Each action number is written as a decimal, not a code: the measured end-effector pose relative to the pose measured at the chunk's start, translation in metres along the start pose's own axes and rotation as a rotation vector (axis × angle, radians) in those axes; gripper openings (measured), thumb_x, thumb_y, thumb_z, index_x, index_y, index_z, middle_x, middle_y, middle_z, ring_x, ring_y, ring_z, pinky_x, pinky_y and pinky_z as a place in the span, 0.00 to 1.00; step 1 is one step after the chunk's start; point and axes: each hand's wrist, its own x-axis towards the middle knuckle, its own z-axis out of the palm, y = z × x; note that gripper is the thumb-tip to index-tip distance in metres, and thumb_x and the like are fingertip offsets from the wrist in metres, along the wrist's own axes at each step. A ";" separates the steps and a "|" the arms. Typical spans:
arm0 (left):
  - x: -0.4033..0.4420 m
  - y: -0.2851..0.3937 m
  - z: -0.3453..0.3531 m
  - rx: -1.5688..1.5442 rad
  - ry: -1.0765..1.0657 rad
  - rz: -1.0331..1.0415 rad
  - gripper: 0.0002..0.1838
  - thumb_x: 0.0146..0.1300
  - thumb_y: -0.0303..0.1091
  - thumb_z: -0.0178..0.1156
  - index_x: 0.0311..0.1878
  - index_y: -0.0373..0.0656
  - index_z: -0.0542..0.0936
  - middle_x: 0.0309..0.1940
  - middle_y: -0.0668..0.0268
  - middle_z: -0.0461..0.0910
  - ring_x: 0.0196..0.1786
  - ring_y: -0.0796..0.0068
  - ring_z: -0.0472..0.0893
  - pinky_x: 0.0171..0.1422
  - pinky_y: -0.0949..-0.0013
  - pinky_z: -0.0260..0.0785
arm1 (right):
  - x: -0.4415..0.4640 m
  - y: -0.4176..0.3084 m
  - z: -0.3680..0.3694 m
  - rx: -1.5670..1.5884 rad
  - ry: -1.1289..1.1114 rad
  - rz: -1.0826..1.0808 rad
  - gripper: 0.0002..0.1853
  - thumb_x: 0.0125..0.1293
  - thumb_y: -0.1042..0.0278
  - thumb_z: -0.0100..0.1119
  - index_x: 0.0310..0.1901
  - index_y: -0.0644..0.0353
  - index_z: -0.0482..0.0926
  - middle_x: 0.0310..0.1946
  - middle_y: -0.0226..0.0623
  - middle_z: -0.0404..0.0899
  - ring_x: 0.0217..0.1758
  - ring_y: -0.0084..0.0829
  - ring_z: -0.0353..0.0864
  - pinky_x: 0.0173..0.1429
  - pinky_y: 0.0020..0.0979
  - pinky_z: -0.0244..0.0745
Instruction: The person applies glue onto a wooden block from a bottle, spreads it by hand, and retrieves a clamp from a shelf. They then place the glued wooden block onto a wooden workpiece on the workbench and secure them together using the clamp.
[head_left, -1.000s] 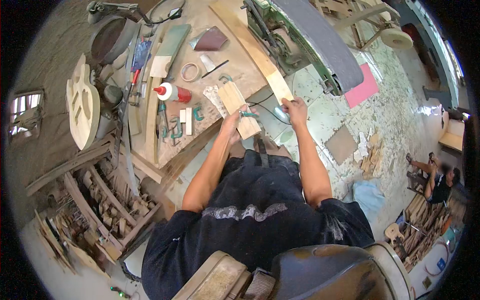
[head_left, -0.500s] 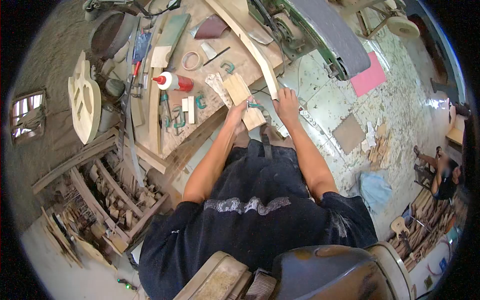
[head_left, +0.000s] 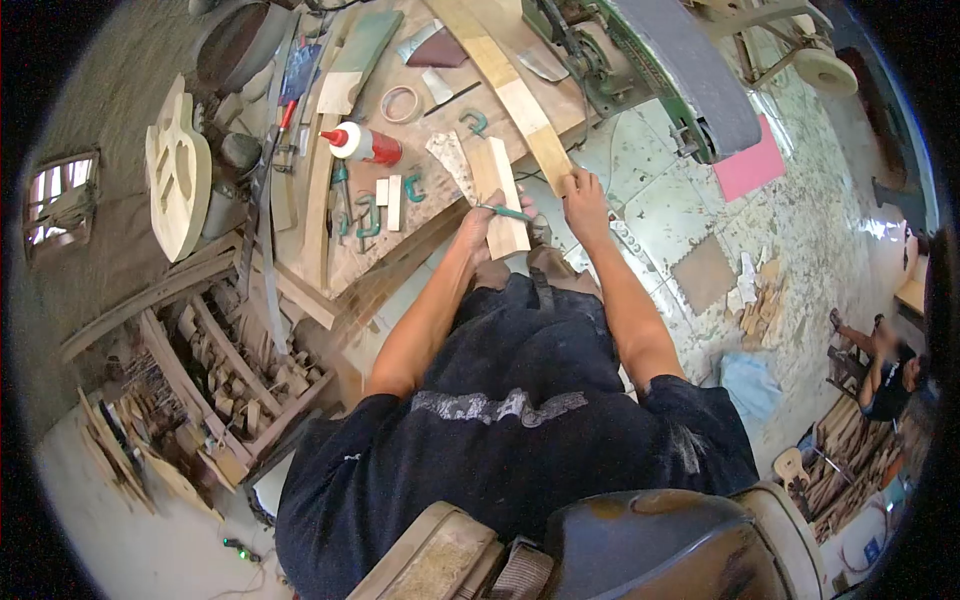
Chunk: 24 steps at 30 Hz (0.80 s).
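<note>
My left hand [head_left: 477, 225] is closed around a pale wooden block [head_left: 506, 165] at the front edge of the bench. A green G-clamp [head_left: 508, 212] lies across this block, close to my fingers. To its right, my right hand [head_left: 586, 207] grips the near end of a long wooden strip [head_left: 520, 105], which runs away over the bench and shows its broad face. Left of the block lie another G-clamp [head_left: 413, 188], small pale wood pieces [head_left: 394, 203] and a white glue bottle with red cap [head_left: 362, 144]. My fingertips are partly hidden.
The wooden bench [head_left: 430, 150] also carries a tape roll [head_left: 400, 104] and a green-and-pale board [head_left: 362, 60]. A belt sander [head_left: 690, 90] stands at the right. A guitar-shaped body [head_left: 180, 185] leans at the left, above a scrap-wood bin [head_left: 220, 370]. Another person [head_left: 885, 375] sits far right.
The long strip has turned in my right hand, so its broad face now shows. The block in my left hand has turned, showing a side edge. The whole view has shifted slightly.
</note>
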 end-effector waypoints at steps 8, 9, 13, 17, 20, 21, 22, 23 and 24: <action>-0.004 0.000 0.006 0.079 -0.067 0.066 0.41 0.64 0.63 0.64 0.67 0.38 0.71 0.55 0.55 0.81 0.54 0.62 0.84 0.53 0.61 0.81 | 0.012 -0.043 -0.087 0.700 -0.011 0.238 0.19 0.51 0.76 0.58 0.48 0.61 0.81 0.41 0.42 0.75 0.41 0.37 0.77 0.44 0.35 0.76; -0.001 -0.001 0.003 0.090 -0.098 0.063 0.37 0.68 0.59 0.61 0.67 0.38 0.70 0.57 0.54 0.80 0.54 0.61 0.84 0.56 0.58 0.81 | 0.015 -0.052 -0.102 0.756 -0.066 0.185 0.20 0.51 0.76 0.57 0.49 0.61 0.81 0.41 0.42 0.76 0.40 0.36 0.78 0.44 0.34 0.76; 0.011 -0.013 0.006 0.168 0.000 0.062 0.28 0.75 0.48 0.57 0.68 0.38 0.68 0.58 0.56 0.79 0.57 0.61 0.82 0.60 0.54 0.79 | 0.011 -0.077 -0.120 0.732 -0.165 0.085 0.16 0.58 0.72 0.63 0.50 0.59 0.83 0.44 0.43 0.79 0.47 0.41 0.81 0.49 0.35 0.78; 0.033 -0.052 -0.005 0.180 0.187 0.058 0.25 0.73 0.45 0.62 0.63 0.37 0.73 0.54 0.59 0.81 0.54 0.67 0.83 0.58 0.61 0.79 | -0.010 -0.061 -0.098 0.610 -0.159 0.134 0.12 0.63 0.73 0.65 0.49 0.59 0.82 0.43 0.45 0.80 0.46 0.49 0.81 0.49 0.40 0.78; 0.036 -0.060 0.013 0.067 0.168 0.073 0.22 0.76 0.43 0.57 0.65 0.41 0.69 0.55 0.62 0.78 0.56 0.64 0.81 0.63 0.58 0.77 | -0.019 -0.053 -0.087 0.554 -0.163 0.252 0.10 0.64 0.76 0.62 0.47 0.62 0.81 0.42 0.49 0.81 0.44 0.55 0.81 0.48 0.45 0.77; 0.038 -0.062 0.018 0.017 0.198 0.056 0.22 0.76 0.42 0.57 0.65 0.41 0.69 0.56 0.62 0.78 0.56 0.64 0.81 0.64 0.57 0.76 | -0.023 -0.048 -0.078 0.514 -0.162 0.286 0.10 0.64 0.77 0.61 0.47 0.63 0.80 0.42 0.50 0.81 0.45 0.55 0.81 0.48 0.46 0.77; 0.043 -0.067 0.015 0.012 0.208 0.058 0.22 0.76 0.42 0.57 0.65 0.41 0.69 0.56 0.62 0.78 0.57 0.64 0.81 0.65 0.56 0.76 | -0.025 -0.043 -0.069 0.473 -0.160 0.320 0.09 0.64 0.77 0.61 0.46 0.64 0.80 0.43 0.51 0.81 0.45 0.56 0.81 0.48 0.46 0.76; 0.048 -0.071 0.012 0.008 0.217 0.060 0.22 0.76 0.42 0.57 0.65 0.41 0.69 0.56 0.61 0.78 0.57 0.64 0.81 0.65 0.56 0.75 | -0.028 -0.037 -0.061 0.464 -0.139 0.325 0.09 0.63 0.78 0.61 0.45 0.64 0.80 0.41 0.51 0.81 0.43 0.54 0.82 0.47 0.46 0.76; 0.054 -0.075 0.009 0.005 0.226 0.062 0.22 0.76 0.42 0.57 0.66 0.41 0.69 0.56 0.61 0.79 0.58 0.64 0.81 0.65 0.55 0.75 | -0.028 -0.033 -0.054 0.455 -0.117 0.329 0.08 0.63 0.79 0.60 0.44 0.64 0.81 0.39 0.52 0.81 0.41 0.52 0.82 0.46 0.45 0.76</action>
